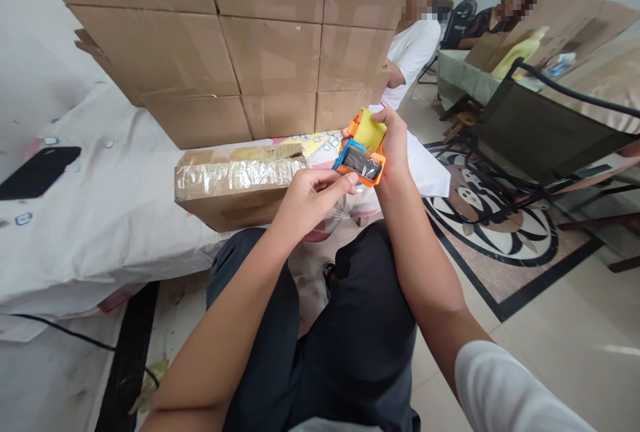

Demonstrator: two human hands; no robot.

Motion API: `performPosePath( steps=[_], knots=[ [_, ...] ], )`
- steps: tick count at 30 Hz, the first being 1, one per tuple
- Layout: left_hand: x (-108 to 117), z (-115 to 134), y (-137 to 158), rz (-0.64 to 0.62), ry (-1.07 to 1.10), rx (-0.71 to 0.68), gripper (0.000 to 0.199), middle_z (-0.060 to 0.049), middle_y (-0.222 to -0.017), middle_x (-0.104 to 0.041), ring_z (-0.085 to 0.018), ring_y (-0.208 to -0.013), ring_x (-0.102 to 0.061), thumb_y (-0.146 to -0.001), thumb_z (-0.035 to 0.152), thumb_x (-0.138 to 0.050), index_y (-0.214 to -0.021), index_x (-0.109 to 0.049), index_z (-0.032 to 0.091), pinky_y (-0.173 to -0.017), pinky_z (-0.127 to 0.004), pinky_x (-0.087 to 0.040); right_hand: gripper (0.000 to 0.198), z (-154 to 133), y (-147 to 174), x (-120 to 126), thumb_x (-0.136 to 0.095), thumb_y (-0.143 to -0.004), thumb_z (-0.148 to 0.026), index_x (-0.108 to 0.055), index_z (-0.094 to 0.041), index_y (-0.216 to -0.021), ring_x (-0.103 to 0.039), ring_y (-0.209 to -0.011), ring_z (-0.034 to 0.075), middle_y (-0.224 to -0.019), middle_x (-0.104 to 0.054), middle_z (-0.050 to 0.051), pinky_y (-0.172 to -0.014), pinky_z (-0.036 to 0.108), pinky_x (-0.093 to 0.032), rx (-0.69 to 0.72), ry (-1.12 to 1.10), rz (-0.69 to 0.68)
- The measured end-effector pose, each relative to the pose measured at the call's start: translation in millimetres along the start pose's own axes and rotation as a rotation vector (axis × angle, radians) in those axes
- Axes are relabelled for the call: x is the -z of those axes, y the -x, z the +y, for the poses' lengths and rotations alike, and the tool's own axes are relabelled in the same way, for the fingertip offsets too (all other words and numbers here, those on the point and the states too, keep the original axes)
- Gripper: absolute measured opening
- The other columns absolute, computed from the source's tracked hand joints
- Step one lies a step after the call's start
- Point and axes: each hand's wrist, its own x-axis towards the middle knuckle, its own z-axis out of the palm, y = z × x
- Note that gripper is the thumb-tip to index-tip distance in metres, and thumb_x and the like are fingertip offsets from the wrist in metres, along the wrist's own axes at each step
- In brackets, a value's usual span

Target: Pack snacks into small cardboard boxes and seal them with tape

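Observation:
A packing tape dispenser (364,164), orange and blue with a dark front part, is held up above my knees. Its tape roll (371,131) looks yellow. My right hand (394,142) wraps around the roll and frame from the right. At the dispenser's lower left edge, my left hand (320,193) pinches with thumb and fingers; whether a tape end is between them is too small to tell. Just left of it, a cardboard box (235,205) lies on the covered surface, with shiny clear tape along its upper side.
Stacked, taped cartons (273,52) rise behind the box on a white-covered bed or table (100,232). A black flat object (40,171) lies at left. A person in a white shirt (417,49) is behind the stack. A folding chair (525,119) stands at right.

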Motion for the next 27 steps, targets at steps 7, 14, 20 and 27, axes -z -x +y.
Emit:
performPosePath(
  steps=[7, 14, 20, 27],
  knots=[
    [2.4, -11.3, -3.5, -0.059, 0.082, 0.020, 0.039, 0.002, -0.053, -0.044, -0.010, -0.052, -0.037, -0.083, 0.055, -0.070, -0.072, -0.077, 0.019, -0.052, -0.027, -0.024, 0.008, -10.5, 10.2, -7.6, -0.042, -0.076, -0.030, -0.046, -0.024, -0.078, -0.061, -0.069, 0.021, -0.059, -0.055, 0.002, -0.067, 0.037, -0.057, -0.209, -0.201, -0.040],
    [1.0, -12.1, -7.5, -0.063, 0.244, 0.017, 0.034, 0.003, -0.051, -0.046, -0.008, -0.050, -0.034, -0.081, 0.047, -0.072, -0.066, -0.076, 0.017, -0.051, -0.027, -0.025, 0.012, -8.7, 10.0, -9.9, -0.043, -0.072, -0.029, -0.047, -0.021, -0.080, -0.056, -0.064, 0.018, -0.060, -0.054, 0.002, -0.065, 0.034, -0.054, -0.257, -0.229, -0.037],
    [-5.1, -8.6, -5.6, 0.039, 0.280, 0.017, 0.027, 0.002, -0.048, -0.048, -0.008, -0.049, -0.038, -0.079, 0.038, -0.072, -0.062, -0.076, 0.018, -0.051, -0.027, -0.029, 0.011, -9.3, 10.7, -13.3, -0.041, -0.072, -0.026, -0.047, -0.020, -0.080, -0.054, -0.061, 0.017, -0.061, -0.053, 0.002, -0.063, 0.032, -0.054, -0.269, -0.232, -0.011],
    [-6.0, -6.1, -4.3, 0.089, 0.248, 0.010, 0.029, 0.001, -0.055, -0.058, -0.009, -0.050, -0.043, -0.080, 0.038, -0.070, -0.059, -0.074, 0.018, -0.051, -0.026, -0.030, 0.008, -6.4, 9.9, -14.5, -0.039, -0.077, -0.025, -0.045, -0.021, -0.080, -0.056, -0.061, 0.016, -0.060, -0.049, 0.000, -0.063, 0.031, -0.053, -0.285, -0.222, 0.012]
  ],
)
